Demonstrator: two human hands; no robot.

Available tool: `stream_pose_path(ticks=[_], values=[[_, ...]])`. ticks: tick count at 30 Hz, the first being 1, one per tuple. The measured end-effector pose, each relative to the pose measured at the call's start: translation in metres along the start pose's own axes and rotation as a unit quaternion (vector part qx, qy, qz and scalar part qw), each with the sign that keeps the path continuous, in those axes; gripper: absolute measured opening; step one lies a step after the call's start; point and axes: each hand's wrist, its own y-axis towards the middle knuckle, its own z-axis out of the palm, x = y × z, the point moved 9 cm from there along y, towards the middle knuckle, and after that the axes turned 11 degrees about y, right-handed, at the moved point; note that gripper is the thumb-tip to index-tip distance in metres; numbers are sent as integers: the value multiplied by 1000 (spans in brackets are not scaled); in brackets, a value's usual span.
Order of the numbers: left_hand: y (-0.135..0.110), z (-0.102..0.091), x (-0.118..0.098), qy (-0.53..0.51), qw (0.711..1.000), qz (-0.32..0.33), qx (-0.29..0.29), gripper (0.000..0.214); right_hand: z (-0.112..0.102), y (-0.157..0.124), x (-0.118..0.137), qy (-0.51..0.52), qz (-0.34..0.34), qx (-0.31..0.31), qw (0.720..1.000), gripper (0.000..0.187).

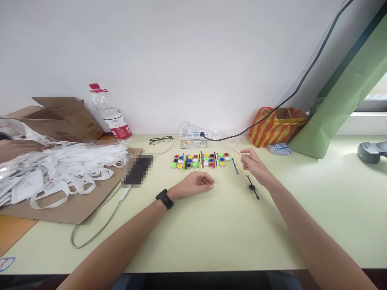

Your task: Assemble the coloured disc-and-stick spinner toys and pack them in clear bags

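My right hand is raised a little over the pale green table, pinching a thin red stick between thumb and fingers. Just left of it lies a cluster of several small coloured caps and thin coloured sticks. A black stick with a round black piece lies under my right wrist. My left hand, with a black watch on the wrist, rests loosely curled on the table in front of the cluster; nothing shows in it.
A pile of white straps lies on cardboard at the left beside an open box and a plastic bottle. Glasses, a power strip, a striped bag and a blurred dark item lie further back.
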Motion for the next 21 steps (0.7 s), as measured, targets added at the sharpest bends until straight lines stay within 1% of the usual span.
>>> stream_pose_path(ticks=[1, 2, 4, 7, 12, 21], values=[[0, 0, 0, 0, 1000, 0, 0, 28, -4, 1, 1, -63, -33, -22, 997, 22], [0, 0, 0, 1, 1000, 0, 0, 28, -4, 2, 3, -120, -65, -30, 990, 21], [0, 0, 0, 1, 1000, -1, -1, 28, 0, 3, 4, -207, -111, -16, 972, 17], [0, 0, 1, 2, 1000, -3, -2, 29, 5, 6, -3, -275, -122, 12, 954, 16], [0, 0, 1, 2, 1000, -2, -2, 28, 6, 14, -8, -324, -133, 7, 937, 20], [0, 0, 0, 3, 1000, -7, -2, 30, 7, 20, -13, -342, -141, 9, 929, 20]])
